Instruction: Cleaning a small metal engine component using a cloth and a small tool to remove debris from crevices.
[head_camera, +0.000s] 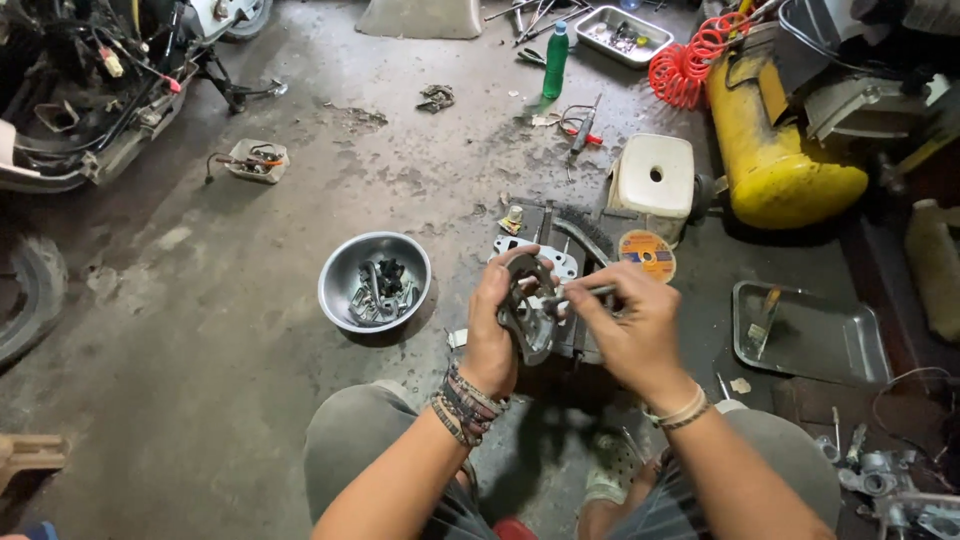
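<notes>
While the left hand (492, 330) grips a dark metal part (528, 308) at frame centre, the right hand (632, 325) pinches a thin tool (585, 293) against it. Left of them, a steel bowl (345, 270) of hardware sits on the floor (200, 330); a tray (840, 345) lies right.

Two hands (560, 330), one steel bowl (340, 275), two metal trays (850, 345), one green bottle (556, 60).
</notes>
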